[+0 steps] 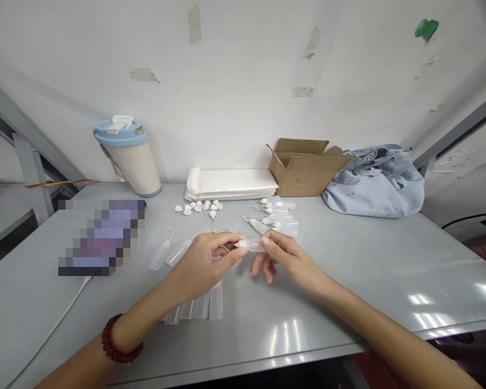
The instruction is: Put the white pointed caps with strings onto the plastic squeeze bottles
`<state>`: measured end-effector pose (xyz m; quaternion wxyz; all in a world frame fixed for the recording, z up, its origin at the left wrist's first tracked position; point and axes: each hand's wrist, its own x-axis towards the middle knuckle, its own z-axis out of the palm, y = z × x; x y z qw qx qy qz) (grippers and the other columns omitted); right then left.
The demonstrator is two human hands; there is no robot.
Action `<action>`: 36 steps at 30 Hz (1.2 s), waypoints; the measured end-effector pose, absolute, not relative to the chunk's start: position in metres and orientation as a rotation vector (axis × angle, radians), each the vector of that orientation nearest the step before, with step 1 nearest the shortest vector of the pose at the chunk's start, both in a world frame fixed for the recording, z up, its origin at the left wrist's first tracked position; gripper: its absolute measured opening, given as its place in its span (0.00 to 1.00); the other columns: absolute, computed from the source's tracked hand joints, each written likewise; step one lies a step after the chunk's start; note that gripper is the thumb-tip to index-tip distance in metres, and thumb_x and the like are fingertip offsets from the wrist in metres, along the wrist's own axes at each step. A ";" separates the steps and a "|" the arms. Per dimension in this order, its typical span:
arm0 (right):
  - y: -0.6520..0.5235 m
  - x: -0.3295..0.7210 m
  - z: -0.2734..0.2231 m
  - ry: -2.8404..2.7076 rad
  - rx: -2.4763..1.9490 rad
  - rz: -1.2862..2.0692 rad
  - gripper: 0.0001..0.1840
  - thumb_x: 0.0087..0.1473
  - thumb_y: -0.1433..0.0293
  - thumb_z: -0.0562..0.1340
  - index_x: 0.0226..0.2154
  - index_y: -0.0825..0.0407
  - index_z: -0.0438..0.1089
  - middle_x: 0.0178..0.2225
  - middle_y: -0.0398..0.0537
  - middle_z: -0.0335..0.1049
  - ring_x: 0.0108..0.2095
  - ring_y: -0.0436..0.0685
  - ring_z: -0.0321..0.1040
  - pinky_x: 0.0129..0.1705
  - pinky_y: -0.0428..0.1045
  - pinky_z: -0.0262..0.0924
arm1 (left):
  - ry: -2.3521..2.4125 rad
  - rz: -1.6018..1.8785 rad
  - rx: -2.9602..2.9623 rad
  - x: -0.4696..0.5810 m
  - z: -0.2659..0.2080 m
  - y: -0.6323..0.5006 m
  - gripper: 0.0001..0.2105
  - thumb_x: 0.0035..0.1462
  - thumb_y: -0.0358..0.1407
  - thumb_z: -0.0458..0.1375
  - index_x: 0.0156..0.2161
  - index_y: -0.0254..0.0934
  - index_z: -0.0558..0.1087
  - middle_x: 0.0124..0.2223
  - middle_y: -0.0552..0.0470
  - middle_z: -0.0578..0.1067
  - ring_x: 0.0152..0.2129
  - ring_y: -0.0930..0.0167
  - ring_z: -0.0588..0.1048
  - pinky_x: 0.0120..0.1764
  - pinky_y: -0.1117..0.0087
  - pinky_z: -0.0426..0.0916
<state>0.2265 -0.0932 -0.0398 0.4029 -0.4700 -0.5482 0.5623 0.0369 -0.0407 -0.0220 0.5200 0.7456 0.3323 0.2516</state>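
Note:
Both hands meet over the middle of the table on a small translucent squeeze bottle (255, 245), which lies level between them. My left hand (204, 256) pinches its white nozzle end between thumb and fingers. The other end, the bottle's body, is gripped by thumb and index finger of my right hand (287, 256), the other fingers hanging loosely below. Beyond the hands are several loose white nozzle caps (197, 207). Several bottles with white tops (281, 222) lie behind my right hand. More clear bottles (160, 255) rest left of my left hand, and others (201, 307) below it, partly hidden.
Along the wall stand a cream tumbler (133, 162) with a blue lid, a stack of white padded envelopes (235, 182), an open cardboard box (305, 173) and a bundled light-blue cloth (376, 186). At left lies a blurred phone (105, 237) with a white cable (54, 324).

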 end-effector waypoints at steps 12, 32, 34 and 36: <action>-0.100 0.226 -0.047 -1.725 -1.269 0.632 0.08 0.58 0.66 0.58 0.39 0.53 0.66 0.29 0.45 0.68 0.26 0.49 0.61 0.26 0.45 0.58 | 0.797 0.490 1.641 0.035 -0.025 -0.036 0.16 0.59 0.45 0.54 0.28 0.34 0.74 0.28 0.53 0.74 0.24 0.74 0.71 0.30 0.73 0.67; -0.099 0.227 -0.042 -1.690 -1.368 0.791 0.16 0.61 0.60 0.52 0.31 0.54 0.67 0.17 0.38 0.56 0.19 0.48 0.53 0.22 0.45 0.49 | 0.692 0.945 2.344 0.041 -0.034 -0.046 0.10 0.59 0.31 0.53 0.27 0.35 0.72 0.26 0.53 0.74 0.23 0.71 0.72 0.28 0.72 0.66; -0.098 0.227 -0.040 -1.585 -1.361 0.975 0.19 0.60 0.57 0.52 0.28 0.54 0.65 0.15 0.37 0.54 0.17 0.48 0.53 0.22 0.45 0.50 | 0.624 1.041 2.449 0.042 -0.041 -0.046 0.09 0.60 0.29 0.52 0.31 0.35 0.72 0.29 0.50 0.77 0.27 0.69 0.75 0.31 0.71 0.68; -0.096 0.226 -0.040 -1.468 -1.313 1.164 0.21 0.59 0.55 0.53 0.24 0.53 0.61 0.15 0.36 0.53 0.16 0.47 0.52 0.21 0.45 0.53 | 0.619 1.055 2.525 0.042 -0.046 -0.046 0.08 0.61 0.28 0.50 0.34 0.35 0.72 0.32 0.48 0.78 0.30 0.68 0.76 0.34 0.69 0.69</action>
